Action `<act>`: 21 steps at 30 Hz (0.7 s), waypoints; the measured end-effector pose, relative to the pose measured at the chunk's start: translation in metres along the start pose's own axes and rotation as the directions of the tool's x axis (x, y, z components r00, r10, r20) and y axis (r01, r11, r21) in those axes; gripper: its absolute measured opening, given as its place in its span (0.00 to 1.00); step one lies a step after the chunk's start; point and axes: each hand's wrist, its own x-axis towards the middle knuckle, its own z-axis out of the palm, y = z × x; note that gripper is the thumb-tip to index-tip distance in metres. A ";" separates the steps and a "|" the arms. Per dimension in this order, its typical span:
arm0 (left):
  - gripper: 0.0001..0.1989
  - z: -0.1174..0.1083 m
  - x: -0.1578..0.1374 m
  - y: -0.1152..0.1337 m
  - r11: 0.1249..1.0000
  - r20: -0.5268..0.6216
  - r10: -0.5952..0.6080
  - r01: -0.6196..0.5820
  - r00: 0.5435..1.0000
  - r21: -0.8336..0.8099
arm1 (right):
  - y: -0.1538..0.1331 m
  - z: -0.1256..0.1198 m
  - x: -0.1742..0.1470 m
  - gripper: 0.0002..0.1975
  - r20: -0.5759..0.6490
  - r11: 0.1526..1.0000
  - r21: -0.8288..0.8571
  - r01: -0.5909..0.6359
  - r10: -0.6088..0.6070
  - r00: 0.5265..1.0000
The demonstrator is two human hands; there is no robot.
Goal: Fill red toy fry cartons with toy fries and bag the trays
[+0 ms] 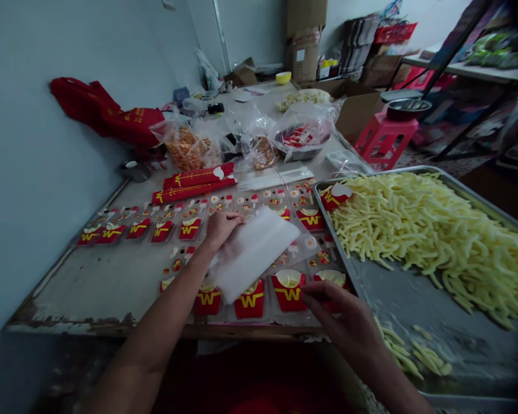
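My left hand (221, 227) is closed on the upper left edge of a stack of white translucent plastic sheets (259, 250), tilted over the rows of packs. Low on the right, my right hand (343, 313) has thumb and fingers drawn together beside a red french fry carton (289, 291) with a yellow W; whether anything thin is between them I cannot make out. Clear plastic packs lie in rows on the table, each holding a red carton (189, 228) and small food-shaped pieces (228, 200). The stack hides some of them.
A metal tray (358, 276) heaped with pale fry-shaped pieces (431, 230) stands on the right. Behind the packs lie stacked flat red cartons (194, 185), white strips (276, 178) and bagged pieces (187, 146). A pink stool (386, 138) stands beyond; a wall borders the left.
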 end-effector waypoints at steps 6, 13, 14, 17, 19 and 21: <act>0.15 -0.004 -0.005 0.001 0.992 -0.028 -0.003 -0.001 1.000 -0.125 | 0.003 0.009 -0.001 0.06 0.024 0.982 -0.114 0.151 -0.149 0.989; 0.14 -0.002 0.004 -0.004 0.941 -0.041 -0.126 0.106 0.991 -0.320 | 0.011 0.019 0.003 0.07 0.022 0.963 -0.166 0.214 -0.213 0.977; 0.13 -0.003 0.005 -0.003 0.928 -0.034 -0.148 0.127 0.988 -0.351 | 0.013 0.019 0.004 0.07 0.025 0.962 -0.170 0.215 -0.214 0.977; 0.14 -0.008 0.008 0.003 0.873 0.009 -0.220 0.201 0.976 -0.444 | 0.015 0.019 0.005 0.07 0.041 0.964 -0.163 0.212 -0.208 0.977; 0.16 -0.015 0.008 0.007 0.828 0.056 -0.265 0.257 0.963 -0.498 | 0.015 0.019 0.006 0.07 0.047 0.966 -0.156 0.207 -0.202 0.978; 0.17 -0.023 0.007 0.011 0.785 0.099 -0.293 0.298 0.951 -0.543 | 0.014 0.019 0.007 0.06 0.047 0.966 -0.155 0.206 -0.201 0.978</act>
